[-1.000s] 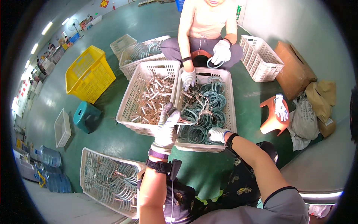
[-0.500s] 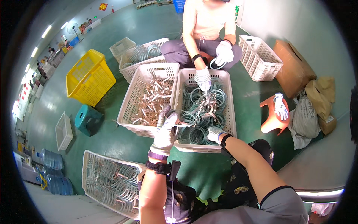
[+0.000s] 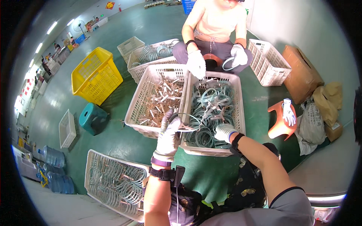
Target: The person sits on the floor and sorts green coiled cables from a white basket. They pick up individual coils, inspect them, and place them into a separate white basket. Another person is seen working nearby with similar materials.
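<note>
My left hand (image 3: 167, 137), in a white glove with grey fingertips, is closed on a looped clear tube (image 3: 193, 117) with a metal piece on it. It holds the loop above the near rims of two white crates. In the right-hand crate (image 3: 241, 113) lie tangled pale blue-green tube coils (image 3: 205, 136) and metal fittings (image 3: 217, 109). My gloved right hand (image 3: 225, 132) reaches into that crate's near right corner, fingers curled at the coils; what they grip is hidden. The left-hand crate (image 3: 132, 109) holds metal clips (image 3: 163, 98).
A co-worker sits opposite, one gloved hand (image 3: 197, 64) over the far rim, the other (image 3: 239, 55) holding a tube loop. Around stand a crate of coils (image 3: 90, 165), a yellow basket (image 3: 90, 81), a teal stool (image 3: 90, 117), an orange stool (image 3: 278, 120) with a glove, and a carton (image 3: 303, 73).
The co-worker's hand has pulled back from the coils to the crate's far rim. My left hand still holds the loop; my right hand stays at the coils. The whole view has shifted slightly.
</note>
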The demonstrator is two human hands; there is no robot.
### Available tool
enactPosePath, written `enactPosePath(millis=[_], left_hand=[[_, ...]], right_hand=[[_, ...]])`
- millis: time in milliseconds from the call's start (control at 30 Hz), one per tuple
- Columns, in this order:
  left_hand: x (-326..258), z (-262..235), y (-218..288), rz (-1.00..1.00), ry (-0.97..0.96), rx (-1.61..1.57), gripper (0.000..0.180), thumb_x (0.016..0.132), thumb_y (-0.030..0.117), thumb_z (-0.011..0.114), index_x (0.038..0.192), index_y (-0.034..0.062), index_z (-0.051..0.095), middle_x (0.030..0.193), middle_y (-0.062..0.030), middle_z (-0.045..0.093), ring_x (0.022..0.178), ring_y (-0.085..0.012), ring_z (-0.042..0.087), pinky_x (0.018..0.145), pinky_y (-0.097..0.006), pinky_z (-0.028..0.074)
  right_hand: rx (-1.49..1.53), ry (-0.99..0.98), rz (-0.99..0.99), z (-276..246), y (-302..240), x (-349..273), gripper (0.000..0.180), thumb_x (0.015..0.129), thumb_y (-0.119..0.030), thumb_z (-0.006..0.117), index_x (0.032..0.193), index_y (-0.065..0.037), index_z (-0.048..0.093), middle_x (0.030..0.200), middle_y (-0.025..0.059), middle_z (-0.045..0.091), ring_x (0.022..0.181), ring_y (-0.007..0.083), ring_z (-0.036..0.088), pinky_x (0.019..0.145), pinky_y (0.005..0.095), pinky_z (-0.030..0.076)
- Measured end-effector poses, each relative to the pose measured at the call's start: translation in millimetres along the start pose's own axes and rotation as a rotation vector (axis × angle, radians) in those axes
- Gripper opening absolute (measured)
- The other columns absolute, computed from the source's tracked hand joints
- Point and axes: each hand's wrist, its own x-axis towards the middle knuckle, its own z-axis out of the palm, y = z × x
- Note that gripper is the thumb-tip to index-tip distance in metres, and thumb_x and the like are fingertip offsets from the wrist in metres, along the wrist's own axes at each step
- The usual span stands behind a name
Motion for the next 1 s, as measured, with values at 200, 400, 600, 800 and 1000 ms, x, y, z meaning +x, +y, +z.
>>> enactPosePath(millis=[200, 400, 600, 800, 1000], left_hand=[[-2.1, 13.5, 8.4, -0.179, -0.018, -0.238, 0.065, 0.084, 0.039, 0.071, 0.134, 0.0032, 0.049, 0.121, -0.0205, 0.058, 0.098, -0.034, 0.062, 0.085, -0.049, 0.055], [-7.6, 35.4, -6.2, -0.381, -0.114, -0.343, 0.068, 0.085, 0.052, 0.065, 0.131, 0.0031, 0.055, 0.119, -0.0261, 0.06, 0.092, -0.0388, 0.063, 0.077, -0.051, 0.055], [-10.4, 64.1, -6.3, -0.394, -0.204, -0.443, 0.08, 0.081, 0.061, 0.062, 0.137, 0.0052, 0.051, 0.125, -0.021, 0.06, 0.094, -0.0301, 0.062, 0.077, -0.046, 0.053], [-6.8, 68.4, -24.7, -0.385, -0.282, -0.385, 0.079, 0.08, 0.059, 0.063, 0.137, 0.0054, 0.052, 0.124, -0.0199, 0.061, 0.103, -0.0314, 0.061, 0.079, -0.045, 0.051], [-5.3, 66.2, -43.9, -0.292, -0.288, -0.301, 0.074, 0.083, 0.043, 0.071, 0.141, 0.0044, 0.046, 0.124, -0.0195, 0.063, 0.11, -0.0326, 0.061, 0.087, -0.048, 0.053]], right_hand=[[0.563, 0.26, -0.281, -68.7, -0.8, -41.3, 0.025, 0.093, -0.024, 0.058, 0.102, -0.002, 0.068, 0.095, 0.0177, 0.071, 0.085, 0.0347, 0.068, 0.079, 0.0415, 0.054], [0.734, 0.422, -0.585, -87.5, -14.9, -99.2, 0.019, 0.091, -0.018, 0.063, 0.1, -0.003, 0.069, 0.096, 0.0151, 0.069, 0.092, 0.0295, 0.066, 0.082, 0.0386, 0.051], [0.973, 0.262, -0.559, -76.3, 22.5, -77.2, 0.024, 0.093, -0.024, 0.062, 0.095, -0.002, 0.071, 0.092, 0.0149, 0.069, 0.088, 0.0268, 0.066, 0.08, 0.0357, 0.051], [1.311, 0.801, -0.714, -75.2, 30.9, -67.7, 0.021, 0.09, -0.007, 0.067, 0.111, -0.002, 0.063, 0.124, 0.0116, 0.061, 0.1, 0.0226, 0.063, 0.087, 0.0344, 0.053], [1.555, 0.395, -0.298, -88.5, 44.9, -81.4, 0.037, 0.091, 0.003, 0.059, 0.126, -0.007, 0.06, 0.107, 0.0052, 0.065, 0.086, 0.0154, 0.065, 0.069, 0.0279, 0.056]])
